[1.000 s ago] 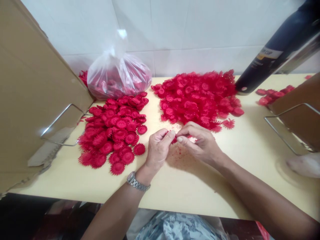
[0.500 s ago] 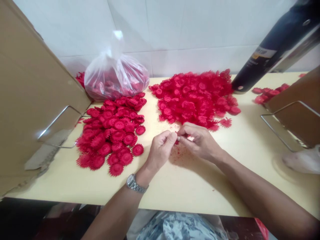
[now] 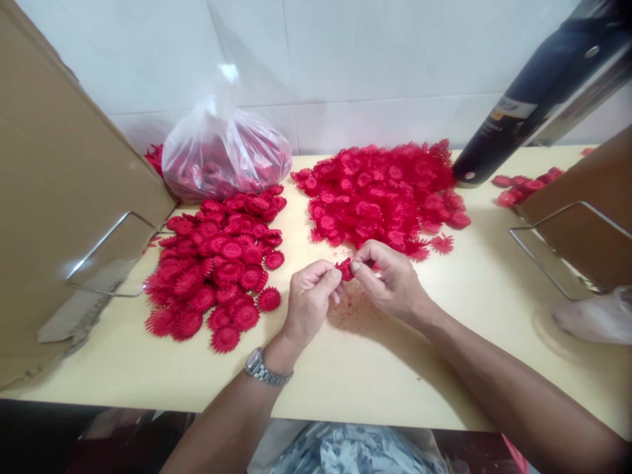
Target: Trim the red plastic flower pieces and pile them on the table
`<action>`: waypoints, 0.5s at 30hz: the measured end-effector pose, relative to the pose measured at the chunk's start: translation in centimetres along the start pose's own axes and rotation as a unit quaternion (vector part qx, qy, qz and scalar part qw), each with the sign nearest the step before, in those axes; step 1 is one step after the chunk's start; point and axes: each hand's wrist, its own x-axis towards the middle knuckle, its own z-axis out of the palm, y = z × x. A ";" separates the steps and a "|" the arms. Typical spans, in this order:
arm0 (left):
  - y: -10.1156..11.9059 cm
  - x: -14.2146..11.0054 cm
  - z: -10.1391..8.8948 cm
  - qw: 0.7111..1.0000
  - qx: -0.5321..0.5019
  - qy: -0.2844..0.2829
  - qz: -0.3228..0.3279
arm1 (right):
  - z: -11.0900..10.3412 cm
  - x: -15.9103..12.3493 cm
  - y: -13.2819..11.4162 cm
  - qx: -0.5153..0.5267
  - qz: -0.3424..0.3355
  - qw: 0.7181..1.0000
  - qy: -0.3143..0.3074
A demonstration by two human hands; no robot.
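Between my two hands is a small red flower-shaped piece (image 3: 345, 268) with a toothed edge, partly covered by the fingers. My left hand (image 3: 315, 293) pinches its left side between thumb and fingers. On its right side, my right hand (image 3: 388, 276) pinches it with thumb and forefinger. Behind my right hand lies a big heap of similar red pieces (image 3: 380, 191). Another heap of toothed red discs (image 3: 227, 263) lies left of my left hand. Red crumbs (image 3: 353, 309) dot the table under the fingers.
A tied clear plastic bag (image 3: 224, 155) of red pieces stands at the back left. Cardboard with wire handles flanks both sides, left (image 3: 74, 197) and right (image 3: 587, 204). A dark cylinder (image 3: 508, 112) leans at the back right, near a few red pieces (image 3: 526, 187). The yellow tabletop (image 3: 340, 382) ends before my lap.
My hands have drawn slightly apart, the left one moving left. More of the red flower-shaped piece now shows between the fingertips. The whole view has shifted a little.
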 end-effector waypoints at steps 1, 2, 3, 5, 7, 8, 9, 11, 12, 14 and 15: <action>0.0 0.0 0.1 1.000 -0.001 0.007 0.000 | 0.0 0.0 -0.1 0.003 0.010 1.000 0.003; 0.0 0.0 0.1 1.000 -0.002 0.013 0.000 | 0.1 0.0 -0.2 0.005 0.017 1.000 0.005; 0.0 -0.1 0.2 1.000 -0.002 0.019 0.000 | 0.1 0.0 -0.4 0.008 0.025 1.000 0.008; -0.1 -0.1 0.3 1.000 -0.004 0.027 0.002 | 0.2 -0.1 -0.6 0.018 0.037 0.999 0.010; -0.1 -0.1 0.3 1.000 -0.007 0.028 0.000 | 0.3 -0.1 -0.6 0.029 0.050 0.998 0.009; -0.1 -0.1 0.2 1.000 -0.009 0.027 -0.003 | 0.2 -0.1 -0.6 0.033 0.055 0.998 0.006; 0.0 -0.1 0.0 1.000 -0.012 0.027 -0.007 | 0.1 -0.1 -0.4 0.037 0.058 0.998 0.002; 0.2 0.0 -0.3 0.999 -0.024 0.036 -0.005 | -0.5 0.2 0.1 0.051 0.061 0.997 0.018; 0.3 0.1 -0.5 0.998 -0.033 0.049 0.008 | -1.0 0.4 0.5 0.060 0.059 0.995 0.046; 0.7 0.3 -0.8 0.996 -0.050 0.066 0.040 | -2.1 0.9 1.4 0.068 0.058 0.990 0.112; 0.8 0.3 -0.9 0.995 -0.054 0.067 0.053 | -2.7 1.1 1.8 0.056 0.056 0.988 0.136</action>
